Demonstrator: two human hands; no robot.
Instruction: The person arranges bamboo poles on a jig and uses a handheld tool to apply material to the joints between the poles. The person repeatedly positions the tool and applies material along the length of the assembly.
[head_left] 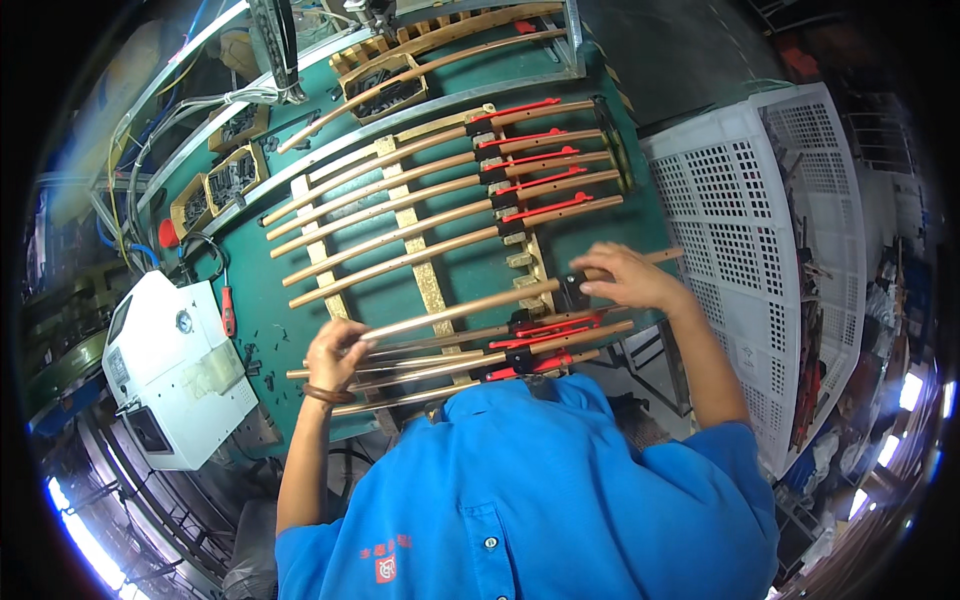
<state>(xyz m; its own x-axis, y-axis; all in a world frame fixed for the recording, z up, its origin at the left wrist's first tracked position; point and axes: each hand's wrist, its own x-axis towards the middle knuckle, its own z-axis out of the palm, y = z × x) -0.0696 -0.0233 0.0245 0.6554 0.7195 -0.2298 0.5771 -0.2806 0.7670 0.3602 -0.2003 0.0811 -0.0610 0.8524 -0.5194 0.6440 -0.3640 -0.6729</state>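
Note:
A copper-coloured tube (460, 309) runs slantwise in front of me, raised over the others. My left hand (335, 355) is closed round its left end. My right hand (628, 277) curls over its right part, thumb and fingers beside a black plastic fitting (570, 292) on the tube; the palm side is hidden. Beyond it, several similar tubes (430, 222) lie side by side on a wooden rack (427, 275), each with a black fitting and a red lever (545, 185). More tubes with red levers (530, 372) lie close to my body.
The rack stands on a green table (255, 290). At the left are a white machine (180, 370) and a red-handled screwdriver (228, 312). Cardboard boxes (390, 92) of black parts stand at the back, near a metal frame (460, 97). White perforated crates (720, 200) are to the right.

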